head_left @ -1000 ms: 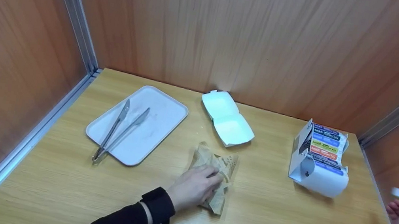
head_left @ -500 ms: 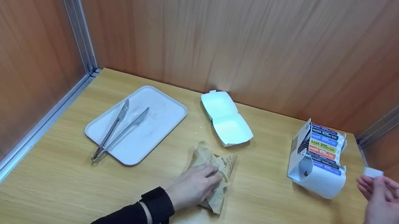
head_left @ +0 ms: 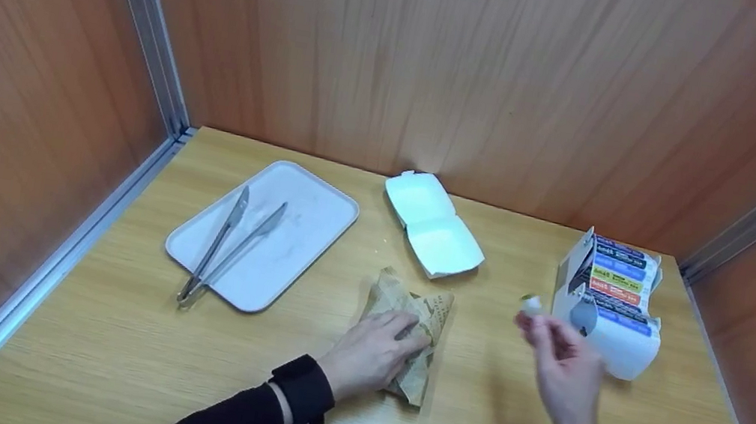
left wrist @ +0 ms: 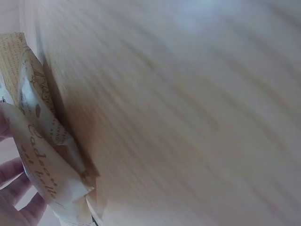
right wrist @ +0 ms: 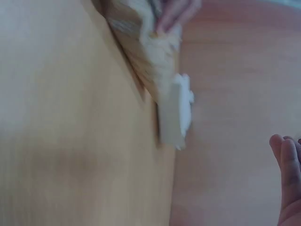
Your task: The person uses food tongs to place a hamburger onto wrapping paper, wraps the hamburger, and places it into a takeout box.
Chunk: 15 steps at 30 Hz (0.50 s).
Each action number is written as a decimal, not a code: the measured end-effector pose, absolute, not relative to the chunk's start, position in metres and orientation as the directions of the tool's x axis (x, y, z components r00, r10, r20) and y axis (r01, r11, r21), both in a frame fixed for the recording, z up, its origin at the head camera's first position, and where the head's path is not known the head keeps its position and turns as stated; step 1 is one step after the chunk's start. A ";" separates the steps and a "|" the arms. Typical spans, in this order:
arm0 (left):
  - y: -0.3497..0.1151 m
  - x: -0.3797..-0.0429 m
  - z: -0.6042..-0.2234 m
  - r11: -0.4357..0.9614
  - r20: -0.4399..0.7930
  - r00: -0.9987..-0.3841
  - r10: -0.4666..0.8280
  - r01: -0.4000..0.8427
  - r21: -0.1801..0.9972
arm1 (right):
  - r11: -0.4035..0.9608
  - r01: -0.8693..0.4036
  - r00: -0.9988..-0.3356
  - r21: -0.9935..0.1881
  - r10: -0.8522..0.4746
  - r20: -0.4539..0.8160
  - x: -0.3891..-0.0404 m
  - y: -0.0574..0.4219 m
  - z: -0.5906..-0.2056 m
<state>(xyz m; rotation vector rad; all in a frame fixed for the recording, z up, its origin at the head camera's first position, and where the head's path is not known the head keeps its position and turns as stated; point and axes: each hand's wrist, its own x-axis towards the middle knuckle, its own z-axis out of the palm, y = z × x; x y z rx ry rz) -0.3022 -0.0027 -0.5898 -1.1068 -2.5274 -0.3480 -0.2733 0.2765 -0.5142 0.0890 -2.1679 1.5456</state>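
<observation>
The right hand [head_left: 567, 367] has come leftward from the right edge of the surface [head_left: 113, 352], past the white box [head_left: 616, 280], and is now to the box's near left, between it and the paper packet [head_left: 418, 370]; the left hand [head_left: 369, 353] and the packet have stayed where they were. The right hand's grip is pinched on a small pale piece [head_left: 532, 305] with a yellow-green edge, too blurred to identify, held out at the fingertips. That hand is raised, its shadow lying apart on the surface. The left hand's grip is bent over the middle of the packet, holding it against the surface. The packet is brown with printed lettering, and its far corners stick out beyond the fingers. In the left wrist view, a printed flap of the paper shows beside the fingers.

Behind the packet, an open pale container [head_left: 445, 245] lies near the back wall [head_left: 447, 64]. To the left is a white tray [head_left: 308, 220], set at a slant, with metal tongs [head_left: 211, 252] lying across it, their joined end past its near edge. The box stands at the right, showing strips of coloured labels. Each wrist wears a black band [head_left: 302, 391]
</observation>
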 end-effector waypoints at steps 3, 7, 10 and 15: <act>-0.003 -0.302 -0.590 0.666 0.409 -0.634 0.657 0.741 0.079 | 0.434 -0.354 -0.890 -0.829 0.116 0.441 -0.276 0.254 -0.535; -0.003 -0.302 -0.591 0.669 0.411 -0.631 0.658 0.740 0.065 | 0.520 -0.378 -0.886 -0.766 0.036 0.462 -0.280 0.233 -0.560; -0.002 -0.302 -0.592 0.669 0.421 -0.626 0.656 0.741 0.060 | 0.565 -0.378 -0.886 -0.733 0.009 0.463 -0.282 0.223 -0.574; -0.003 -0.302 -0.591 0.670 0.426 -0.630 0.649 0.739 0.072 | 0.634 -0.367 -0.891 -0.681 -0.030 0.452 -0.284 0.212 -0.590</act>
